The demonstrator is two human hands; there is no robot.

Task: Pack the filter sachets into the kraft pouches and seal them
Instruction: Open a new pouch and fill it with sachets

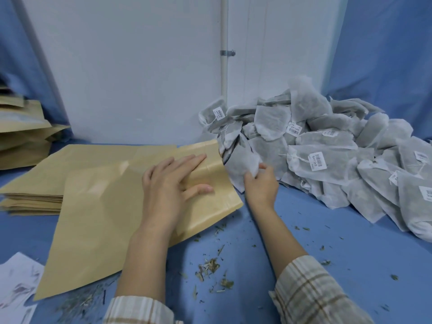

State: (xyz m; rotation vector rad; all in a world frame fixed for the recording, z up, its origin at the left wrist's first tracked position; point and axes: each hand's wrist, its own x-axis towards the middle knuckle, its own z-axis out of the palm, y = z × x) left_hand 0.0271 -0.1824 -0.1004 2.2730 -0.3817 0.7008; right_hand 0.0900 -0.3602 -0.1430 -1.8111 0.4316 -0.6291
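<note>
The right hand (260,183) has its fingers (263,166) curled round the near edge of a filter sachet (240,163), pinching the soft grey mesh at the mouth of a kraft pouch (105,220). The left hand (170,181) lies flat on that pouch near its open right end, its fingers straight and spread, pressing the paper down. The pouch lies on the blue tabletop (245,253), overlapping a stack of flat pouches (32,197) to the left. Right of the hands a heap of sachets (327,148) with small barcode tags is piled toward the far wall. The sachet looks light and limp, likely to fold and snag, so gripping it by an edge and feeding it in corner-first seems wise; squeezing it hard could shed more of the dried herb crumbs (210,270) scattered nearby. The pouch looks stiff but creasable.
</note>
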